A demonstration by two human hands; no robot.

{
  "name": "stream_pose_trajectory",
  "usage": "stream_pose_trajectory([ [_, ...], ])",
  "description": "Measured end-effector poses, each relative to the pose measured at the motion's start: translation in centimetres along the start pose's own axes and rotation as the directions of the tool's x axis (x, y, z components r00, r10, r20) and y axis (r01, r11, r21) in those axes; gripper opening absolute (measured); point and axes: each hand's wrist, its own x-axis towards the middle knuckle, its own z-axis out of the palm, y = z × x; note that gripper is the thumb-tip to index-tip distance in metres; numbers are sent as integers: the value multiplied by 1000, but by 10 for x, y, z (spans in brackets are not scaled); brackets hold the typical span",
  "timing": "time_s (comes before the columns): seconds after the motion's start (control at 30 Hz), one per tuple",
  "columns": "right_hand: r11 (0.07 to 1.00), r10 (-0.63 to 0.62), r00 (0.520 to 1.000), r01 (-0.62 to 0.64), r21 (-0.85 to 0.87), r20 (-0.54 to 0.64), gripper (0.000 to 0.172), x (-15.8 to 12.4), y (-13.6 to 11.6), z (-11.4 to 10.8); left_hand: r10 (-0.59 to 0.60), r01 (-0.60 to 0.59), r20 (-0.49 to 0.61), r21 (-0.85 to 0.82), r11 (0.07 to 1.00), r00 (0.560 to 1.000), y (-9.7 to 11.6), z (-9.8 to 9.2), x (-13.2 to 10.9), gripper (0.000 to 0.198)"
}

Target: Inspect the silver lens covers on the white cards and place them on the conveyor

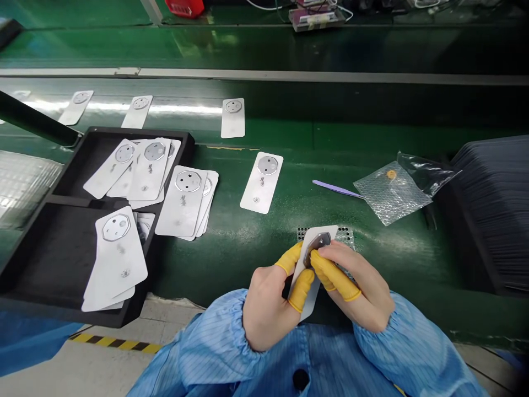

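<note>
A white phone back cover [314, 286] with a grey octagonal camera plate [317, 247] is tilted up in my left hand [270, 292]. Yellow finger cots cover the thumb and a finger of that hand, which grip the cover's left edge. My right hand [359, 281], also in yellow finger cots, has its fingers bunched against the octagonal plate. Whatever is between those fingertips is hidden. Beneath the held cover, a metal plate with rows of holes [346, 237] shows partly. Another white cover [261, 184] lies flat to the upper left of my hands.
Stacked covers [182, 201] lie beside and in a black tray [25, 264] at left. Other covers [233, 118] lie farther back. Purple tweezers [336, 188] touch a bubble-wrap bag [392, 193]. A black bin of thin dark sheets [496, 209] stands at right.
</note>
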Motion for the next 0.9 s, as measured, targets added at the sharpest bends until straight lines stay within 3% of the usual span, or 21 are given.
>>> stream_pose_trajectory([
  [0.17, 990, -85, 988, 99, -103, 127, 55, 5, -4, -2, -55, 58, 46, -72, 996, 997, -5, 0, -3, 26],
  [0.37, 944, -103, 948, 189, -272, 302, 52, 1, -10, -4, -134, 163, 145, -215, 963, 980, -6, -2, -5, 21],
  [0.53, 956, -204, 968, 229, -183, 147, 53, -2, -8, -6, -122, 146, 124, -215, 966, 985, 0, -2, -7, 21],
  [0.63, 960, -201, 976, 214, -182, 88, 45, 0, -8, -6, -105, 137, 132, -269, 953, 986, 2, -2, -7, 32],
  [0.77, 960, -191, 977, 206, -190, 91, 45, 3, -12, -6, -74, 109, 143, -257, 960, 987, 5, -3, -5, 49],
  [0.9, 942, -98, 983, 141, -306, 154, 51, 0, -20, -5, -37, 51, 82, -171, 984, 996, 6, -3, -3, 43],
])
